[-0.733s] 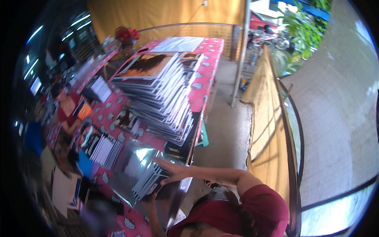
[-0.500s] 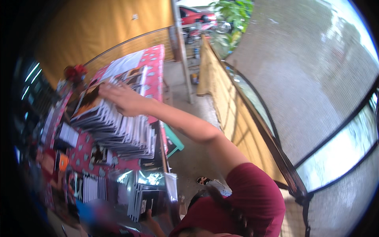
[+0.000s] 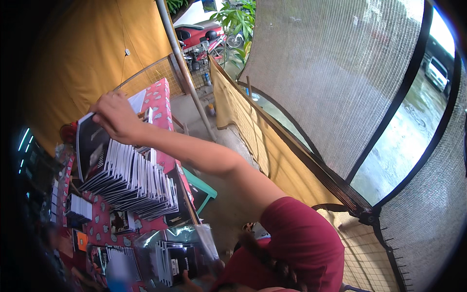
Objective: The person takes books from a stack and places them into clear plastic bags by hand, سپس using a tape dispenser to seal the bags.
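Observation:
My right hand [image 3: 116, 118] reaches out to the far end of a long leaning row of booklets [image 3: 131, 177]. Its fingers are closed over the top edge of a dark-covered booklet [image 3: 91, 146], which stands tilted up from the row. Low in the picture, my left hand [image 3: 188, 279] shows only in part, its thumb against the front of a small stack of dark booklets [image 3: 177, 263]. Clear plastic [image 3: 146, 239] lies around that stack. The rest of my left hand is hidden.
A pink patterned cloth [image 3: 158, 95] covers the table. Smaller booklet stacks [image 3: 79, 208] stand at the left, with another [image 3: 119, 260] nearer. A green plastic stool [image 3: 206, 192] is beside the table. Yellow sheeting [image 3: 243, 117] and mesh netting [image 3: 335, 73] hang to the right.
My right hand, earlier lying over the row's far end, has risen with the end booklet's edge, and its dark cover now stands up. The view has shifted; my left hand stays by the small stack.

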